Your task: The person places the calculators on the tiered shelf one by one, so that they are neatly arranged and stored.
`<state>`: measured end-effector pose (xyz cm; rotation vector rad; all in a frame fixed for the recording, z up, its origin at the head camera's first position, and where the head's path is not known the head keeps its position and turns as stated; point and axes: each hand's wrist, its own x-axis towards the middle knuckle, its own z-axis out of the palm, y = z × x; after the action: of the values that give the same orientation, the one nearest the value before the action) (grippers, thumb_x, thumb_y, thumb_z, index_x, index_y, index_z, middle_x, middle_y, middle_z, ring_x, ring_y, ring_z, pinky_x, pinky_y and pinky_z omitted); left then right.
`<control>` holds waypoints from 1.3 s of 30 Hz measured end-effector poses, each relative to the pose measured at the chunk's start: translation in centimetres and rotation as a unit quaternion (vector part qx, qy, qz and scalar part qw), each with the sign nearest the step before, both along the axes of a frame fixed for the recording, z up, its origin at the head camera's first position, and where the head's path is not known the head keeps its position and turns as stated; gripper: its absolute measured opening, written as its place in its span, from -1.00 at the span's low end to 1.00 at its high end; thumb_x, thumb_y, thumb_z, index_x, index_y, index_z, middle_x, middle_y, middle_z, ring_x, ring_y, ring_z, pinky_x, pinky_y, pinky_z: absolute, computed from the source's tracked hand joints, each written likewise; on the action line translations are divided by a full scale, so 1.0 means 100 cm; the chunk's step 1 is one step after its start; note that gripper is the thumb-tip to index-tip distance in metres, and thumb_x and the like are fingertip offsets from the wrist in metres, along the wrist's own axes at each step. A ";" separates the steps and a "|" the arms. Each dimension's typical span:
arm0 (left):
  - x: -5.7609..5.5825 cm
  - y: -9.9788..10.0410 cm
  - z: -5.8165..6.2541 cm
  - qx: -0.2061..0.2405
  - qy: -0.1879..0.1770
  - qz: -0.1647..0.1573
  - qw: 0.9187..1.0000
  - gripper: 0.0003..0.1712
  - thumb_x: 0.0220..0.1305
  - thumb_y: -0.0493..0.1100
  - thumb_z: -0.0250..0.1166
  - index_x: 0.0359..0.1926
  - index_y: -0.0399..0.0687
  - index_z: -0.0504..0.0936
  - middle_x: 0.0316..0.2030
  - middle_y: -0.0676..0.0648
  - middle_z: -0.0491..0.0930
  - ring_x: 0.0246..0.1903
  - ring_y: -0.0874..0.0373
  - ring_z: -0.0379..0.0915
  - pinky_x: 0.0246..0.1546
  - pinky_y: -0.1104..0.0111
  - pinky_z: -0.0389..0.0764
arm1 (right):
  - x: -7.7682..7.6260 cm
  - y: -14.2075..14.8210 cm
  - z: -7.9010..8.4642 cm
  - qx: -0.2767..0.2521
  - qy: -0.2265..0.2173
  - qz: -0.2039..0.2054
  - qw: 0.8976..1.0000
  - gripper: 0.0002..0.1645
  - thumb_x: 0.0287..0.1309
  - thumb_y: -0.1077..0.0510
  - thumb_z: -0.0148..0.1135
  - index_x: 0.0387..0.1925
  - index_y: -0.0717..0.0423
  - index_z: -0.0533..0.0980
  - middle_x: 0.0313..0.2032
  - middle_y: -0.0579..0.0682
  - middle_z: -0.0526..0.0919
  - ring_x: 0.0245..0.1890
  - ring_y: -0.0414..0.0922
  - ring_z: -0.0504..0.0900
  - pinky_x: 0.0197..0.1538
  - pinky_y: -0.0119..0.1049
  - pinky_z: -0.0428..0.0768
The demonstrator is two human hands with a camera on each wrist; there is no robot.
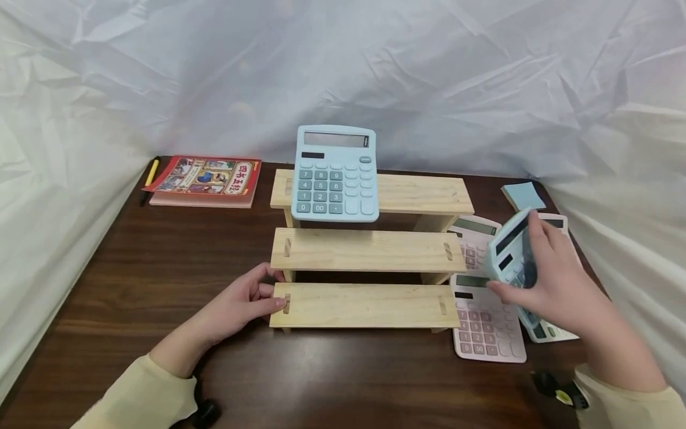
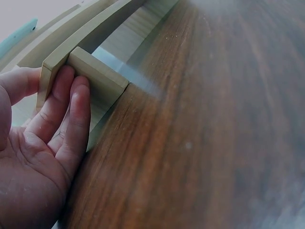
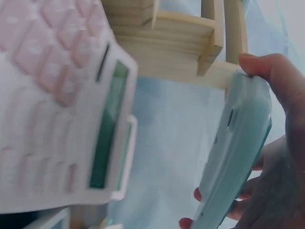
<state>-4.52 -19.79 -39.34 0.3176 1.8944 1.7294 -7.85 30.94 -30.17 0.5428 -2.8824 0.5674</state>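
A three-tier wooden rack [image 1: 364, 307] stands mid-table. My left hand [image 1: 236, 307] grips the left end of its lowest step, thumb on top and fingers underneath, as the left wrist view shows. A light blue calculator [image 1: 332, 173] leans on the top tier near its left end. To the right of the rack, my right hand [image 1: 563, 286] holds another light blue calculator [image 3: 238, 138] by its edges, tilted. Beneath it lie two pink calculators [image 1: 490, 333] and a pale calculator [image 1: 554, 335], partly covered by the hand.
At the back left lies a red-covered book [image 1: 209, 179], with a yellow and black pen [image 1: 152, 173] beside it. A pad of blue sticky notes [image 1: 523, 195] sits at the back right. White sheeting [image 1: 268, 77] surrounds the dark wooden table [image 1: 134, 274].
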 end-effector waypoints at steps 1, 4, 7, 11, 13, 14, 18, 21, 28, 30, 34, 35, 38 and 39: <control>0.000 0.000 0.000 0.000 0.000 0.001 1.000 -0.52 0.37 -0.12 0.23 0.13 -0.15 0.20 -0.26 -0.23 0.68 -0.31 0.02 0.57 -0.26 0.27 0.56 | -0.003 -0.004 0.005 -0.003 0.002 0.000 1.000 0.64 -0.41 -0.02 0.67 0.50 0.16 -0.29 0.30 0.50 0.05 0.19 0.37 0.10 0.08 0.23 0.15; 0.000 -0.001 -0.001 0.005 0.002 0.001 1.000 -0.51 0.37 -0.13 0.23 0.14 -0.16 0.19 -0.23 -0.23 0.68 -0.27 -0.01 0.59 -0.24 0.28 0.57 | -0.012 -0.013 0.017 -0.018 0.009 0.003 1.000 0.63 -0.41 0.03 0.66 0.51 0.12 -0.30 0.33 0.47 0.02 0.23 0.37 0.07 0.13 0.26 0.14; 0.000 -0.001 -0.002 0.009 0.003 -0.002 1.000 -0.50 0.37 -0.13 0.23 0.15 -0.17 0.18 -0.20 -0.22 0.68 -0.23 -0.04 0.59 -0.20 0.28 0.58 | -0.016 -0.021 0.025 -0.021 0.004 -0.002 1.000 0.62 -0.38 0.02 0.65 0.51 0.07 -0.32 0.39 0.41 -0.04 0.28 0.39 0.01 0.18 0.30 0.09; -0.001 -0.001 -0.003 0.012 0.010 -0.002 1.000 -0.50 0.37 -0.14 0.23 0.16 -0.17 0.19 -0.20 -0.22 0.68 -0.23 -0.03 0.59 -0.19 0.28 0.57 | -0.022 -0.032 0.030 -0.011 0.006 -0.001 1.000 0.61 -0.36 -0.04 0.65 0.52 0.05 -0.31 0.42 0.35 -0.06 0.31 0.37 0.00 0.18 0.32 0.08; -0.001 -0.001 -0.003 0.015 0.010 -0.002 1.000 -0.50 0.37 -0.15 0.23 0.17 -0.17 0.19 -0.20 -0.22 0.68 -0.22 -0.03 0.59 -0.18 0.28 0.57 | -0.024 -0.037 0.032 -0.008 0.011 0.003 1.000 0.61 -0.36 -0.06 0.65 0.52 0.05 -0.30 0.43 0.33 -0.05 0.33 0.35 0.01 0.16 0.32 0.09; -0.001 -0.001 -0.002 0.017 0.009 -0.001 1.000 -0.50 0.37 -0.15 0.24 0.16 -0.17 0.19 -0.20 -0.22 0.68 -0.22 -0.03 0.59 -0.19 0.28 0.57 | -0.025 -0.040 0.033 -0.007 0.014 0.006 1.000 0.62 -0.37 -0.07 0.65 0.52 0.05 -0.29 0.43 0.33 -0.05 0.33 0.34 0.02 0.15 0.31 0.10; -0.001 0.001 -0.001 0.022 0.008 0.007 1.000 -0.50 0.36 -0.15 0.25 0.15 -0.16 0.20 -0.19 -0.22 0.68 -0.22 -0.05 0.60 -0.20 0.27 0.58 | -0.029 -0.048 0.038 -0.020 0.022 0.008 1.000 0.59 -0.35 -0.04 0.64 0.52 0.01 -0.29 0.45 0.27 -0.07 0.34 0.29 0.01 0.12 0.30 0.13; 0.000 0.001 -0.002 0.022 0.007 0.008 1.000 -0.49 0.35 -0.14 0.26 0.15 -0.17 0.20 -0.21 -0.22 0.68 -0.25 -0.02 0.59 -0.23 0.29 0.58 | -0.030 -0.053 0.038 -0.038 0.026 0.014 0.999 0.56 -0.32 0.01 0.63 0.52 -0.02 -0.28 0.47 0.21 -0.10 0.36 0.27 -0.04 0.15 0.28 0.11; 0.002 0.000 -0.006 0.015 0.007 -0.004 1.000 -0.52 0.36 -0.13 0.25 0.13 -0.19 0.22 -0.25 -0.20 0.68 -0.31 0.06 0.56 -0.29 0.35 0.53 | -0.029 -0.065 0.033 -0.053 0.062 0.030 0.996 0.47 -0.37 0.04 0.62 0.52 0.00 -0.11 0.46 0.16 -0.04 0.30 0.29 0.00 0.08 0.21 0.12; 0.001 -0.001 -0.005 0.013 0.012 -0.002 1.000 -0.53 0.36 -0.13 0.25 0.12 -0.18 0.24 -0.27 -0.20 0.68 -0.33 0.07 0.55 -0.31 0.36 0.52 | -0.030 -0.070 0.035 -0.053 0.076 0.031 0.995 0.40 -0.38 0.04 0.61 0.50 0.01 0.01 0.46 0.13 -0.02 0.29 0.28 0.01 0.06 0.23 0.12; 0.000 -0.001 -0.003 0.007 0.011 -0.002 1.000 -0.53 0.35 -0.12 0.25 0.12 -0.17 0.25 -0.28 -0.19 0.69 -0.34 0.08 0.55 -0.32 0.37 0.52 | -0.033 -0.080 0.039 -0.052 0.093 0.027 0.994 0.23 -0.36 0.01 0.60 0.43 0.02 0.21 0.45 0.10 0.03 0.27 0.28 0.02 0.01 0.28 0.08; 0.000 -0.001 -0.002 0.007 0.011 -0.002 1.000 -0.53 0.35 -0.12 0.25 0.12 -0.17 0.25 -0.28 -0.19 0.69 -0.34 0.08 0.55 -0.32 0.37 0.52 | -0.034 -0.082 0.040 -0.053 0.096 0.025 0.994 0.20 -0.35 0.00 0.60 0.41 0.03 0.24 0.43 0.11 0.06 0.25 0.28 0.03 0.00 0.27 0.08; -0.001 -0.001 -0.003 0.007 0.008 0.000 1.000 -0.53 0.36 -0.12 0.25 0.13 -0.17 0.25 -0.27 -0.19 0.69 -0.33 0.07 0.55 -0.31 0.36 0.53 | -0.035 -0.092 0.040 -0.058 0.097 0.013 0.994 0.15 -0.31 -0.01 0.60 0.38 0.05 0.27 0.33 0.18 0.14 0.20 0.26 0.04 0.00 0.23 0.11; 0.000 -0.001 -0.004 0.008 0.007 -0.001 1.000 -0.53 0.36 -0.12 0.25 0.13 -0.17 0.25 -0.27 -0.19 0.69 -0.32 0.07 0.56 -0.30 0.35 0.54 | -0.036 -0.096 0.040 -0.061 0.099 0.009 0.993 0.13 -0.30 -0.02 0.60 0.37 0.06 0.28 0.30 0.21 0.17 0.18 0.26 0.05 0.00 0.20 0.13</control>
<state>-4.57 -19.87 -39.69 0.3373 1.8902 1.7469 -11.44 21.33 -26.16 0.5717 -2.6398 0.6479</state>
